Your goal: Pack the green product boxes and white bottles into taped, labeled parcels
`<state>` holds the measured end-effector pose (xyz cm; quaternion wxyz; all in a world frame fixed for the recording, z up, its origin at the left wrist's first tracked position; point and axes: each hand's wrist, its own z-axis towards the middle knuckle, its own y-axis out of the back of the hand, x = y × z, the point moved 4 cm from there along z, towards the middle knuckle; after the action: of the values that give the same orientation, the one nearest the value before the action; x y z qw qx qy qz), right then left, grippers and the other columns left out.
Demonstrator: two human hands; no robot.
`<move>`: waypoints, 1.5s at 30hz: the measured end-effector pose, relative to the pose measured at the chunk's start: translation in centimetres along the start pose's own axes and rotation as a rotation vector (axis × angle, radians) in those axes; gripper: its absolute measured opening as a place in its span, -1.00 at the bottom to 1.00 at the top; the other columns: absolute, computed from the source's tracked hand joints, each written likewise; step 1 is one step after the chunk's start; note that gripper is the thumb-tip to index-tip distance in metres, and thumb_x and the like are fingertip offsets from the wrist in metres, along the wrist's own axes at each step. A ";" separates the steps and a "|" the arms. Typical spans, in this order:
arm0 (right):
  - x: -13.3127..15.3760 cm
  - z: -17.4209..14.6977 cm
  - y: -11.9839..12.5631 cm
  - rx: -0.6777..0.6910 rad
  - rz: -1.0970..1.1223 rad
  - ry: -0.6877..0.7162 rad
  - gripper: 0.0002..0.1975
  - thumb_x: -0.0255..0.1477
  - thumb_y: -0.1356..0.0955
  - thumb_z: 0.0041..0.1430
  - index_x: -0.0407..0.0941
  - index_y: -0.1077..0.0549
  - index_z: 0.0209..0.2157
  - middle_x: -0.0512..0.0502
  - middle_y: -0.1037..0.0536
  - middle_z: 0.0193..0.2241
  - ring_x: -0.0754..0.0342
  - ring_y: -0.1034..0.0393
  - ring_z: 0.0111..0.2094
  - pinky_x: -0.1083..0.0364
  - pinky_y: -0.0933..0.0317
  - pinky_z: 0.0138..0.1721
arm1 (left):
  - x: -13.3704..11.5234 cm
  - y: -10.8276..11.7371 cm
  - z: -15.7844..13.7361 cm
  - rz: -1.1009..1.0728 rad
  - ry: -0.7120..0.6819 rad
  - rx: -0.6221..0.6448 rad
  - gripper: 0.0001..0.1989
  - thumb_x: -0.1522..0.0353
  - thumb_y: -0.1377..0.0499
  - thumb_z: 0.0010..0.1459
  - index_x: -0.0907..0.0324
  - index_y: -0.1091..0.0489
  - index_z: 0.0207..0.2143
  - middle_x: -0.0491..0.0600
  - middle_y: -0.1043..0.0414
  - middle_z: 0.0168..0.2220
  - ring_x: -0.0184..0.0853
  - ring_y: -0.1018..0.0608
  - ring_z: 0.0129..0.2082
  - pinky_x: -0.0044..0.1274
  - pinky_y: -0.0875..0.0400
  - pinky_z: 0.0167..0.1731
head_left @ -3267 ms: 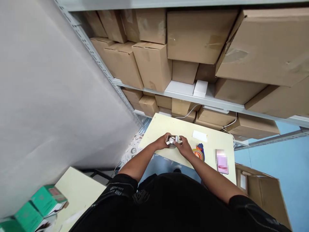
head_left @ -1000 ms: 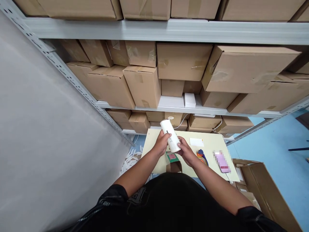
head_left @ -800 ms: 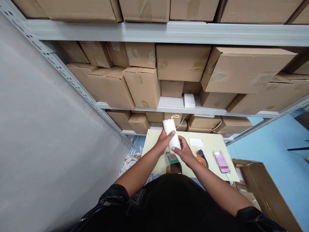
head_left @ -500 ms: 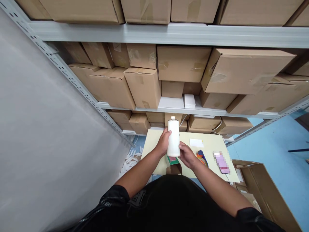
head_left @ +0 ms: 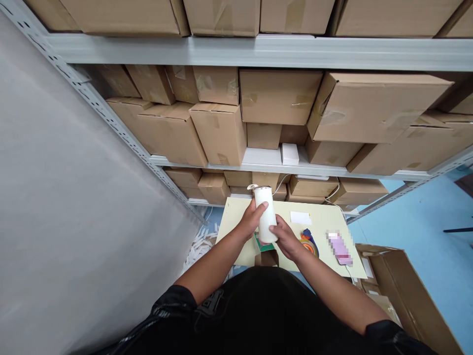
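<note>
A white cylindrical bottle [head_left: 265, 215] is held between my two hands above the table, its top tilted slightly left. A small pale loop or tab sticks out at its upper left edge. My left hand [head_left: 252, 219] wraps the left side, with the thumb across the front. Lower down, my right hand [head_left: 287, 237] grips the right side near the base, fingers partly hidden behind it. Just beneath the bottle, partly covered by it, a small green and pink box [head_left: 264, 247] lies by a brown cardboard flap [head_left: 266, 258].
On the pale yellow table [head_left: 236, 217] are a white card [head_left: 300, 217], a tape dispenser [head_left: 309, 241] and a purple phone [head_left: 339, 248]. Shelves of cardboard boxes [head_left: 218, 133] rise ahead. An open carton [head_left: 406, 291] stands right; a grey wall [head_left: 74, 207] runs along the left.
The bottle has turned and tilted, so its tab now points left. My left thumb has shifted onto its front, and my right fingers have moved further across its lower part.
</note>
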<state>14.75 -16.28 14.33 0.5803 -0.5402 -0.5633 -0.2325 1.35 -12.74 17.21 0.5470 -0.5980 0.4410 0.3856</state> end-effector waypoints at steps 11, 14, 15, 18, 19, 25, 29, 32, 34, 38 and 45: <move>0.1 0.6 0.5 0.045 0.142 -0.037 -0.64 -0.14 -0.48 0.08 -0.03 -0.52 -0.15 -0.08 -0.63 -0.23 -0.15 -0.50 -0.13 -0.02 -0.37 -0.20 | -0.2 -0.3 0.1 -0.061 -0.003 -0.045 -0.49 0.00 -0.19 0.21 0.14 -0.38 0.05 -0.07 -0.52 -0.29 -0.24 -0.55 -0.31 -0.45 -0.43 -0.30; 0.5 0.3 0.6 -0.024 0.061 0.047 -0.59 -0.11 -0.52 0.07 -0.03 -0.49 -0.14 -0.08 -0.61 -0.20 -0.12 -0.48 -0.14 -0.01 -0.35 -0.16 | -0.1 -0.7 -0.3 0.009 -0.039 -0.004 -0.45 0.00 -0.32 0.13 0.16 -0.38 0.02 -0.05 -0.51 -0.25 -0.27 -0.54 -0.27 -0.49 -0.41 -0.29; 0.6 0.3 0.6 -0.035 0.045 0.070 -0.58 -0.10 -0.53 0.06 -0.03 -0.47 -0.13 -0.07 -0.60 -0.19 -0.10 -0.48 -0.15 0.01 -0.34 -0.17 | -0.1 -0.7 -0.5 0.035 -0.043 -0.006 -0.43 0.03 -0.38 0.08 0.16 -0.37 0.00 -0.05 -0.50 -0.24 -0.27 -0.54 -0.27 -0.49 -0.41 -0.27; 0.4 0.1 0.5 -0.035 0.071 0.055 -0.59 -0.06 -0.47 0.12 0.00 -0.42 -0.12 -0.05 -0.58 -0.18 -0.07 -0.46 -0.17 0.04 -0.32 -0.23 | -0.3 -0.6 -0.5 0.039 -0.065 -0.049 -0.44 0.13 -0.41 0.03 0.15 -0.36 0.01 -0.03 -0.51 -0.18 -0.27 -0.54 -0.22 -0.49 -0.41 -0.23; 0.2 0.1 0.3 -0.014 0.097 0.020 -0.61 -0.06 -0.42 0.14 0.00 -0.41 -0.11 -0.04 -0.58 -0.17 -0.07 -0.46 -0.17 0.04 -0.31 -0.24 | -0.3 -0.6 -0.4 0.019 -0.066 -0.062 -0.46 0.14 -0.37 0.06 0.14 -0.36 0.03 -0.03 -0.52 -0.17 -0.26 -0.54 -0.22 -0.48 -0.42 -0.23; 0.2 -0.1 -0.2 0.009 0.049 -0.019 -0.57 -0.19 -0.46 0.05 -0.02 -0.42 -0.05 -0.06 -0.59 -0.15 -0.12 -0.46 -0.13 0.01 -0.32 -0.19 | -0.3 -0.5 0.1 0.056 0.004 -0.010 -0.48 0.03 -0.26 0.16 0.16 -0.39 0.04 -0.02 -0.53 -0.23 -0.22 -0.55 -0.24 -0.44 -0.43 -0.25; 0.8 0.1 0.4 -0.056 -0.001 0.043 -0.49 -0.14 -0.54 0.00 0.00 -0.40 -0.06 -0.06 -0.57 -0.12 -0.11 -0.45 -0.09 0.00 -0.33 -0.15 | -1.1 -0.2 0.4 0.062 -0.029 -0.020 -0.36 0.08 -0.42 0.04 0.16 -0.36 0.08 0.06 -0.54 -0.06 -0.18 -0.57 -0.11 -0.43 -0.44 -0.15; 0.7 0.4 0.6 -0.015 0.053 -0.008 -0.51 -0.05 -0.44 0.08 0.00 -0.43 -0.02 -0.08 -0.59 -0.08 -0.15 -0.47 -0.07 -0.04 -0.35 -0.13 | -0.8 -0.1 0.5 -0.002 -0.002 -0.043 -0.45 0.08 -0.31 0.14 0.15 -0.35 0.09 0.02 -0.55 -0.11 -0.20 -0.57 -0.17 -0.43 -0.44 -0.20; 0.8 0.6 0.6 0.016 0.055 -0.024 -0.48 -0.06 -0.43 0.08 0.00 -0.45 0.03 -0.09 -0.61 -0.07 -0.17 -0.48 -0.07 -0.06 -0.35 -0.11 | -0.4 -0.2 0.5 -0.005 0.027 -0.046 -0.52 0.06 -0.23 0.20 0.14 -0.37 0.07 0.00 -0.55 -0.16 -0.21 -0.57 -0.21 -0.43 -0.44 -0.23; 1.1 0.7 1.0 -0.047 -0.056 0.044 -0.40 -0.14 -0.54 -0.02 0.00 -0.45 0.05 -0.11 -0.59 -0.03 -0.17 -0.46 -0.04 -0.06 -0.33 -0.05 | -0.1 -0.2 0.3 0.071 0.017 -0.048 -0.44 0.06 -0.35 0.12 0.14 -0.37 0.07 0.01 -0.54 -0.14 -0.20 -0.56 -0.17 -0.43 -0.44 -0.18; 1.2 0.6 1.1 0.008 -0.057 0.032 -0.52 -0.18 -0.48 0.08 0.02 -0.44 0.03 -0.07 -0.57 -0.05 -0.14 -0.45 -0.03 -0.07 -0.35 -0.03 | -0.2 -0.7 0.2 0.001 0.011 -0.044 -0.54 0.13 -0.26 0.16 0.14 -0.34 0.04 -0.05 -0.52 -0.22 -0.24 -0.56 -0.26 -0.46 -0.43 -0.27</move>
<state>15.76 -15.05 14.92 0.5845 -0.5179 -0.5701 -0.2553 1.92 -12.49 17.60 0.5309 -0.6118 0.4358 0.3923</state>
